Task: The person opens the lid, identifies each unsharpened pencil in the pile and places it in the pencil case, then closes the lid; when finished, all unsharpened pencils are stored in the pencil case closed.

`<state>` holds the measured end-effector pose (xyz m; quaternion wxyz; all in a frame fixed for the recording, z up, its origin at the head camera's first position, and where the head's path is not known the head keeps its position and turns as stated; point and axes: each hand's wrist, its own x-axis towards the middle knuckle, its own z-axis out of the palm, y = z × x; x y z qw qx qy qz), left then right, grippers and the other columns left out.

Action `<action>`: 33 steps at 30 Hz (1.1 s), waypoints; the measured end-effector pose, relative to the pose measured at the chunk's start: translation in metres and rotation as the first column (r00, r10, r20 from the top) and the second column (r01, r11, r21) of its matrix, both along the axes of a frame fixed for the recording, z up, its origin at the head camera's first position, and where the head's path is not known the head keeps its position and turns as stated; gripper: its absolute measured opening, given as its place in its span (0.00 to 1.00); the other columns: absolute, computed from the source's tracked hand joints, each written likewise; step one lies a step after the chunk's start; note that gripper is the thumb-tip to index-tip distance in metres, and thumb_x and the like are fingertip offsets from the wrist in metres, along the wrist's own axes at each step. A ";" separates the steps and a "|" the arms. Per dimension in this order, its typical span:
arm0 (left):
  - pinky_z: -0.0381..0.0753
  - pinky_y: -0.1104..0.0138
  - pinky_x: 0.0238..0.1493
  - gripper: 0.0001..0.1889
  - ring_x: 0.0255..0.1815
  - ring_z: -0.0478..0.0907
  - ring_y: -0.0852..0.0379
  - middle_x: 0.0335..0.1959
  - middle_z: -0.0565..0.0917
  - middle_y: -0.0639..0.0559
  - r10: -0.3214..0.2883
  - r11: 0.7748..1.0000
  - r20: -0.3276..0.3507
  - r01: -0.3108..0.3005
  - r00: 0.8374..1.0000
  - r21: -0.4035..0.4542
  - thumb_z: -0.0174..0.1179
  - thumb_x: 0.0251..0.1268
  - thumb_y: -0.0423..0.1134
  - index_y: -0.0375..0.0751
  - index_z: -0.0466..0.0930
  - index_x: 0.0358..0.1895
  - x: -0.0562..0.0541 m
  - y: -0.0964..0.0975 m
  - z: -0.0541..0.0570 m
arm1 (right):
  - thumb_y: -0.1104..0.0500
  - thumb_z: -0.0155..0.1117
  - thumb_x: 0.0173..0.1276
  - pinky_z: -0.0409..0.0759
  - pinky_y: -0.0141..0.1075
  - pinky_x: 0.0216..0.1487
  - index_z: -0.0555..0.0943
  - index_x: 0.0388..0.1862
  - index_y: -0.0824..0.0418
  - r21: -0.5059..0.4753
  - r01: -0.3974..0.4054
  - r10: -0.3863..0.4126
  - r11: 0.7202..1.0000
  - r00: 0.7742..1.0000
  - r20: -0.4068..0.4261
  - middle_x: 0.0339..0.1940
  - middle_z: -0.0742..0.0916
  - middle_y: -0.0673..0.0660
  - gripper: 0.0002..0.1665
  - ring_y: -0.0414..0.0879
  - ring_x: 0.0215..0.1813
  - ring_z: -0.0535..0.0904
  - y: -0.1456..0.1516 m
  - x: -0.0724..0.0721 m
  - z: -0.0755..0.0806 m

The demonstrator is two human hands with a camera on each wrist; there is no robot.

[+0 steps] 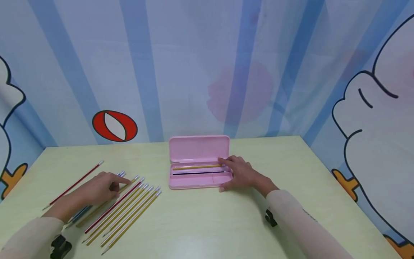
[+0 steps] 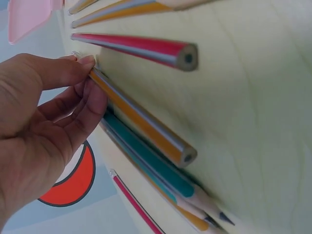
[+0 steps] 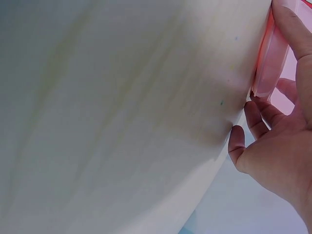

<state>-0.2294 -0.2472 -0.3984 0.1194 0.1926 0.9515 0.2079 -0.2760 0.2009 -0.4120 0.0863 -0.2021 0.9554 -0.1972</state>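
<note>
My left hand (image 1: 101, 189) pinches a yellow pencil (image 2: 141, 117) near its eraser end, between thumb and fingertips, among the pencils at the left. Beside it lie a red pencil (image 1: 111, 208) and dark teal pencils (image 2: 151, 156), partly under the hand in the head view. An open pink pencil case (image 1: 198, 147) stands at the middle, lid tilted up. One yellow pencil (image 1: 194, 167) lies in its back compartment. At the case's right end my right hand (image 1: 242, 172) holds it, thumb at the front edge and fingers towards the hinge; some fingertips are hidden.
Several yellow pencils (image 1: 132, 221) lie slanted at the front left, erasers pointing away. Another red pencil (image 1: 76, 184) lies apart, farther left. A patterned cloth (image 1: 187, 72) hangs behind and beside the pale wooden table (image 1: 200, 223).
</note>
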 end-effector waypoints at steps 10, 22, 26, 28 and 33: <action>0.76 0.50 0.50 0.22 0.22 0.67 0.60 0.20 0.74 0.58 -0.015 1.000 -0.111 0.018 0.994 0.021 0.62 0.61 0.25 0.39 0.83 0.59 0.002 0.007 0.021 | 0.37 0.80 0.47 0.65 0.56 0.65 0.62 0.79 0.48 0.009 0.013 -0.013 1.000 1.000 0.004 0.73 0.70 0.61 0.62 0.57 0.69 0.64 -0.001 0.002 0.001; 0.71 0.70 0.26 0.23 0.26 0.70 0.60 0.26 0.75 0.56 -0.066 0.990 -0.098 0.077 0.993 0.118 0.63 0.63 0.26 0.38 0.80 0.62 -0.001 0.020 0.035 | 0.36 0.80 0.47 0.66 0.57 0.65 0.62 0.79 0.48 0.009 0.003 -0.003 1.000 1.000 -0.007 0.73 0.71 0.60 0.62 0.57 0.69 0.65 0.000 0.001 -0.001; 0.73 0.70 0.27 0.23 0.28 0.70 0.59 0.29 0.77 0.53 -0.091 0.982 -0.054 0.099 0.994 0.163 0.60 0.64 0.25 0.37 0.79 0.64 -0.002 0.028 0.039 | 0.36 0.80 0.47 0.65 0.58 0.67 0.62 0.79 0.48 0.005 0.001 0.000 1.000 1.000 -0.013 0.73 0.71 0.60 0.62 0.58 0.70 0.64 0.000 0.001 -0.001; 0.72 0.70 0.27 0.24 0.28 0.70 0.58 0.29 0.77 0.51 -0.105 0.978 -0.041 0.111 0.994 0.178 0.58 0.64 0.24 0.36 0.78 0.64 -0.003 0.032 0.040 | 0.36 0.80 0.47 0.64 0.58 0.67 0.63 0.79 0.48 0.006 0.001 -0.001 1.000 1.000 -0.017 0.73 0.71 0.60 0.62 0.57 0.70 0.64 0.000 0.000 -0.001; 0.72 0.70 0.29 0.24 0.28 0.69 0.58 0.28 0.76 0.52 -0.120 0.977 -0.029 0.123 0.992 0.174 0.56 0.65 0.23 0.38 0.78 0.64 -0.008 0.043 0.040 | 0.36 0.80 0.47 0.65 0.57 0.66 0.63 0.79 0.47 0.009 0.009 -0.009 1.000 1.000 -0.018 0.73 0.71 0.59 0.62 0.56 0.69 0.65 -0.001 -0.001 -0.002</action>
